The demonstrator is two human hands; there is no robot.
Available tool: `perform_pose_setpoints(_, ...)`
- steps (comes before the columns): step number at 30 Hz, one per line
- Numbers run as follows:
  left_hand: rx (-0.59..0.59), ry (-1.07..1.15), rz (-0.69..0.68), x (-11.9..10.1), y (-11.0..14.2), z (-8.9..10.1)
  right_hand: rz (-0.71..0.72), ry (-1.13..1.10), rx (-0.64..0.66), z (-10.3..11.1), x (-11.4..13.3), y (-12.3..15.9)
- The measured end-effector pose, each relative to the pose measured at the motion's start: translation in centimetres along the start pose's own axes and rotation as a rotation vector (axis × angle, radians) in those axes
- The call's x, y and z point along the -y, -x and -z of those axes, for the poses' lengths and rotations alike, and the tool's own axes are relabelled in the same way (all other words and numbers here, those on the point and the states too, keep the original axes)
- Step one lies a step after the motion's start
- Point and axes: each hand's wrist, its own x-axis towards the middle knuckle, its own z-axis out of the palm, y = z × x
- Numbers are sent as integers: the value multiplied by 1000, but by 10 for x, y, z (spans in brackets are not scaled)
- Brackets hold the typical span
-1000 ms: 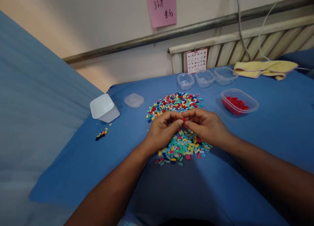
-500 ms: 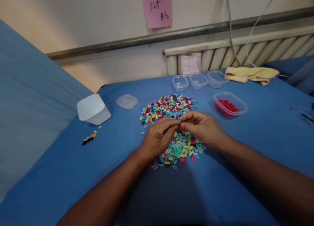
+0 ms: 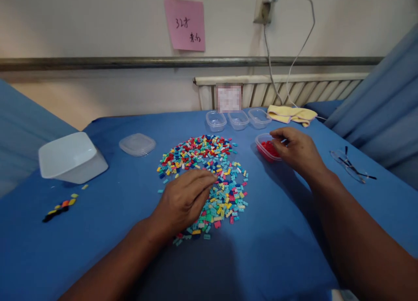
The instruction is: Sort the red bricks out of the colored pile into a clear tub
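My left hand [image 3: 184, 201] rests low over a pile of small toy building bricks [image 3: 225, 201], with its fingers pressed together and the tips among the bricks. Whatever may lie between those fingertips is hidden. The bricks are turquoise, yellow, green, pink, blue and red. At the right, my right hand [image 3: 295, 148] hovers over the rim of a clear plastic container [image 3: 259, 140] that holds red bricks [image 3: 268, 149]. Its thumb and fingers are curled towards each other in a pinch, and I cannot make out anything in them. This hand covers the container's right side.
Three clear containers [image 3: 216, 121] stand along the back, beside a yellow cloth [image 3: 290, 114]. A clear lid [image 3: 137, 145] and a white bin [image 3: 73, 157] are at the left, near a few black, yellow and orange pieces [image 3: 60, 208]. Eyeglasses [image 3: 352, 166] lie at the right.
My right hand has left my left hand above the pile and moved right, to the container of red bricks. My left hand stays over the pile. The view has turned right and levelled.
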Motion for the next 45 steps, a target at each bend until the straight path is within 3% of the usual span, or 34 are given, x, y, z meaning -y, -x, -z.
perform_pose_setpoints(5, 75, 36, -53, -5, -3, 5, 8, 128, 12, -1, 8, 2)
perform_pose_setpoints(9, 247, 110, -94, -10, -3, 6, -36, 402, 336, 2, 23, 5)
perform_pose_setpoints(12, 313, 122, -101, -12, -2, 4, -11, 458, 539, 1, 28, 4)
perform_pose_setpoints(22, 401, 105, -87, -21, 1, 5, 66, 512, 474, -4, 5, 15)
perform_pose_setpoints(26, 337, 14, -141, -22, -2, 7, 148, 425, 272, -1, 9, 17)
perform_pose_setpoints(28, 281, -11, -180, -30, -6, 8, 225, 294, 192, -4, 22, 18)
perform_pose_setpoints(30, 263, 5, -230, -46, -10, 6, 310, 138, 203, -13, 40, 22)
perform_pose_setpoints(33, 319, 93, -356, -78, -13, -11, 469, -44, 366, -33, 69, 29)
perform_pose_setpoints(35, 340, 149, -470, -98, -13, -32, 554, -103, 496, -48, 85, 29)
perform_pose_setpoints(37, 342, 192, -493, -113, -16, -55, 605, -123, 604, -61, 99, 24)
perform_pose_setpoints(41, 491, 233, -580, -125, -30, -85, 676, -120, 725, -85, 132, 4)
perform_pose_setpoints(45, 584, 240, -593, -125, -41, -85, 819, -124, 790, -110, 177, -7)
